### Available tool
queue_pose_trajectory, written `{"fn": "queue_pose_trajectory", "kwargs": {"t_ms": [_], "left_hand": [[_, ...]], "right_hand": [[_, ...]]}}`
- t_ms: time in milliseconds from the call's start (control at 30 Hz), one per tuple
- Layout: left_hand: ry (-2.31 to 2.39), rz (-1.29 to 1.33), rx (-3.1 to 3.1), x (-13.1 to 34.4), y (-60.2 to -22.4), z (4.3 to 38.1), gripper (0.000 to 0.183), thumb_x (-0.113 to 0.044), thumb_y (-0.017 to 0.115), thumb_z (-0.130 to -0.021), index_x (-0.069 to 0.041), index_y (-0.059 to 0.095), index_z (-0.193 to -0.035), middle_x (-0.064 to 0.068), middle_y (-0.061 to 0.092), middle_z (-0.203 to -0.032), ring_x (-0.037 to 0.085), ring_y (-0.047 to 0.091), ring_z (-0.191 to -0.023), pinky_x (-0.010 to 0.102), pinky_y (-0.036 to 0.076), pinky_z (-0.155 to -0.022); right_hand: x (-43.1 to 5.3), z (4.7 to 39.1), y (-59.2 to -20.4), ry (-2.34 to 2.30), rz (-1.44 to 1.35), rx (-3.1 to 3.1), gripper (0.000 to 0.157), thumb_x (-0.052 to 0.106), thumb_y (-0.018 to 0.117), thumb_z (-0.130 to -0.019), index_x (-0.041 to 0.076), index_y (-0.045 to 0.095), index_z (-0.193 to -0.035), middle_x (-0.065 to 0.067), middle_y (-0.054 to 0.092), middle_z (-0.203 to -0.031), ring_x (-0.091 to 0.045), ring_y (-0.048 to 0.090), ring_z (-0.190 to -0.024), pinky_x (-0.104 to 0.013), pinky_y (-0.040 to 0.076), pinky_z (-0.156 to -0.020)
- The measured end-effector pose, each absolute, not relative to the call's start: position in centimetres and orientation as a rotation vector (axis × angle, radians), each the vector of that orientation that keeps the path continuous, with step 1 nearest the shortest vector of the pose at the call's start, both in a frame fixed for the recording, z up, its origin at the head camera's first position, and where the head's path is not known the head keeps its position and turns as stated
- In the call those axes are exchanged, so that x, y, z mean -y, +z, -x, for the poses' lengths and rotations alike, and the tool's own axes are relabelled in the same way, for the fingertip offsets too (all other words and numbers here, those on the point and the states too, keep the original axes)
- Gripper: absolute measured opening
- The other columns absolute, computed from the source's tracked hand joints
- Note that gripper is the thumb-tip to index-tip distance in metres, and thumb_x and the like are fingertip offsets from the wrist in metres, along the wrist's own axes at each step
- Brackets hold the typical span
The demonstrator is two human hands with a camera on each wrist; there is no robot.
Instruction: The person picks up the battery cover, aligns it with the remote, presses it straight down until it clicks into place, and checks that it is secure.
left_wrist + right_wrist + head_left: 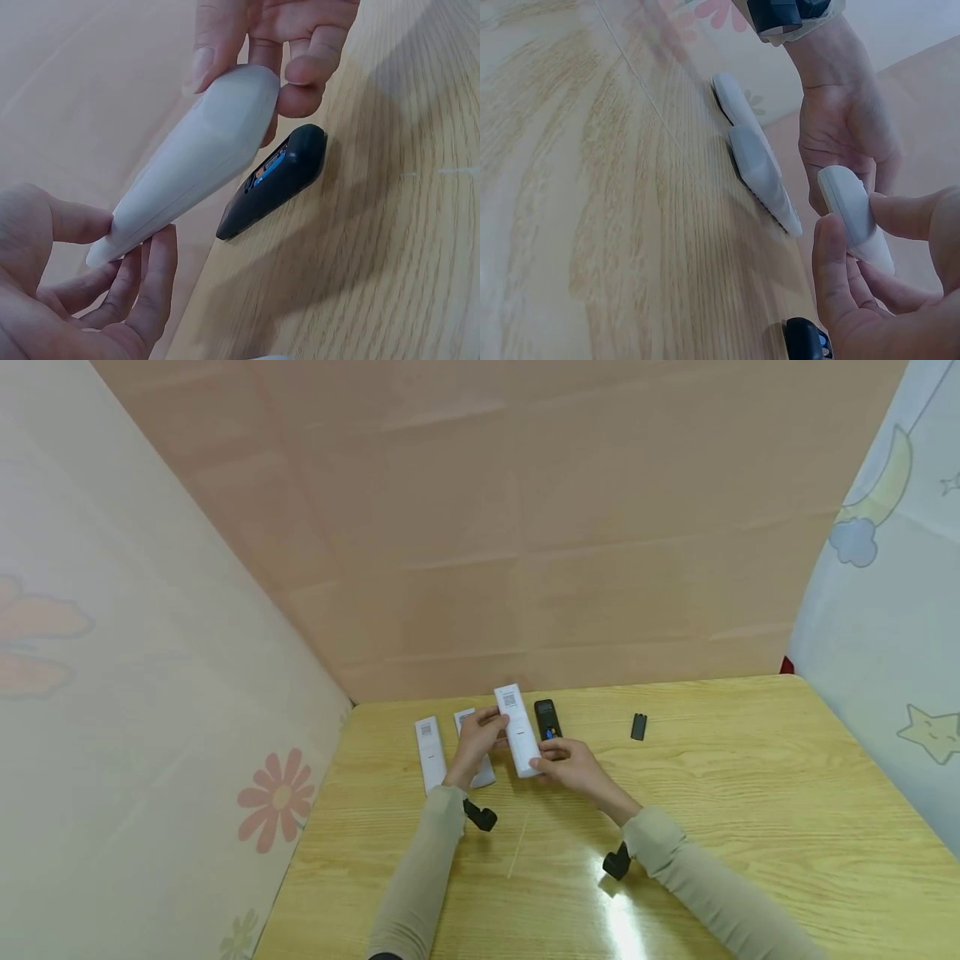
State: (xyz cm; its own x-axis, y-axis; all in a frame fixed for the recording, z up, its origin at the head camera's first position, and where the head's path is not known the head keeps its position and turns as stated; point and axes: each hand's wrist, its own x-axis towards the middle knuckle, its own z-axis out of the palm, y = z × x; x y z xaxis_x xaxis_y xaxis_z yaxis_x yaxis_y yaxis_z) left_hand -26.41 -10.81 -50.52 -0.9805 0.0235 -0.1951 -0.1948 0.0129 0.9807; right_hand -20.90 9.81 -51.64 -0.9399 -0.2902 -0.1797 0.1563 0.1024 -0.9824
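Both hands hold a white remote control point(519, 737) just above the table, its back with a printed label facing up. My left hand point(474, 743) pinches it near the far, labelled end, thumb on one side and fingers on the other. The near end sits between the thumb and fingers of my right hand point(576, 768). Below it on the table lies a black remote control point(285, 180) with its battery compartment uncovered and a blue battery point(271, 166) visible inside. A second white remote control point(761, 172) lies beside my left hand, partly covered by it in the head view.
Another white remote control point(430, 750) lies back up at the left of the table. A small black battery cover point(638, 727) rests to the right. Fabric walls stand behind and on both sides of the wooden table point(750, 810).
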Motion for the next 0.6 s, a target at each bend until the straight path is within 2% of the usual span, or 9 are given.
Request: {"fn": "queue_pose_trajectory", "kwargs": {"t_ms": [233,600], "left_hand": [[2.054,0.188,-2.152,11.1,-50.9,26.6,0.048,-0.026,0.069,-0.096,-0.006,0.057,-0.138,0.011,0.065,-0.123,0.024,0.069,-0.099,0.052,0.054,-0.095],[1.967,0.228,-2.222,11.6,-52.1,26.8,0.047,-0.03,0.069,-0.096,-0.008,0.058,-0.137,0.01,0.066,-0.122,0.022,0.07,-0.094,0.045,0.059,-0.083]], "right_hand": [[-9.4,20.8,-51.9,-1.899,0.119,-2.108,0.048,0.014,0.075,-0.091,-0.002,0.059,-0.133,-0.021,0.061,-0.115,-0.029,0.066,-0.096,-0.045,0.059,-0.085],[-8.7,20.7,-52.7,-1.868,0.125,-2.155,0.047,0.012,0.072,-0.093,-0.004,0.057,-0.134,-0.021,0.064,-0.112,-0.03,0.069,-0.095,-0.039,0.06,-0.081]]}}
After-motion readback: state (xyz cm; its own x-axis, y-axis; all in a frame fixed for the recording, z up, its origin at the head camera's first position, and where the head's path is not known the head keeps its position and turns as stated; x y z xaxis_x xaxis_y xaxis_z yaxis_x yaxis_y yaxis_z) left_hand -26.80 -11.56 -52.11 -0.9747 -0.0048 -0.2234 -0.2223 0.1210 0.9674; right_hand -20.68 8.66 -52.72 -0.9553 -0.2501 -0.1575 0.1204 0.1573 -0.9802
